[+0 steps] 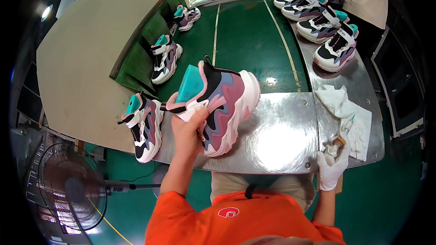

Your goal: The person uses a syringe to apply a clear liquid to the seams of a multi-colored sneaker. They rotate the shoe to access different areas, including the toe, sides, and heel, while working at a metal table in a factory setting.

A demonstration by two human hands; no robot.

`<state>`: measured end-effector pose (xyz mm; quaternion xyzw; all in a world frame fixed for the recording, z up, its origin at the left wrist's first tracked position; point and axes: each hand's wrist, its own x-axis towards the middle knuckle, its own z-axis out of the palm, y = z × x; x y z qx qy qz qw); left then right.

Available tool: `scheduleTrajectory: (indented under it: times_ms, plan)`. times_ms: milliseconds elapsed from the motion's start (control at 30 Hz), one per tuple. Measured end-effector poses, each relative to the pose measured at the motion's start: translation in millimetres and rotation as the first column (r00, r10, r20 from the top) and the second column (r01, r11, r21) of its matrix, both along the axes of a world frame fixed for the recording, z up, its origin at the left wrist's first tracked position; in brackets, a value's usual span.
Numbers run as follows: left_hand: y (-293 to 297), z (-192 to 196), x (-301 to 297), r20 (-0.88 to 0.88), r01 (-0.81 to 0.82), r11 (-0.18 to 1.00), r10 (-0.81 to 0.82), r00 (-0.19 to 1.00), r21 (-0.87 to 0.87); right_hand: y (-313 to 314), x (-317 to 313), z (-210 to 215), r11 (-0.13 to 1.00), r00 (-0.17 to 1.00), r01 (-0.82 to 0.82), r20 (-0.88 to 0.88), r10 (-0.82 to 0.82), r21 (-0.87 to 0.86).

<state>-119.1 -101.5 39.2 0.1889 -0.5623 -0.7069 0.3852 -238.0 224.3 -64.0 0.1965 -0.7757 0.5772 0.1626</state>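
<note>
Cropped orange shirt (272,218), left hand (187,129) clamped on shoe (229,104), right hand (330,169), grip unclear.

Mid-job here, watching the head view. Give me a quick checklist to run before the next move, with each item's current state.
1. Held shoe secured: ok; the left hand grips it, thumb across its side.
2. Teal insert in that shoe: ok; it stands in the opening. How deep it sits is hidden.
3. Both hands gloved: not ok; the right hand wears a white glove, the left is bare.
4. Right hand's grip on the slim tool: cannot tell; the contact is unclear.
5. Clearance from the shoe at left: cannot tell; the two nearly meet in this view.
6. White cloth near the right hand: ok.
</note>
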Motion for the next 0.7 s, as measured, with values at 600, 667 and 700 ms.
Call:
scheduleTrajectory:
  times_ms: [600, 667, 700]
  plan:
    - [50, 12, -14, 0.496, 0.285, 0.958, -0.232, 0.837, -0.033, 26, 32, 49, 0.765, 0.586, -0.144, 0.569, 0.577, -0.628]
    - [52, 9, -14, 0.557, 0.327, 0.934, -0.198, 0.806, -0.143, 18, 40, 44, 0.598, 0.464, -0.114, 0.49, 0.738, -0.793]
    - [57, 7, -15, 0.544, 0.32, 0.931, -0.178, 0.82, -0.178, 10, 42, 45, 0.599, 0.527, -0.173, 0.44, 0.727, -0.782]
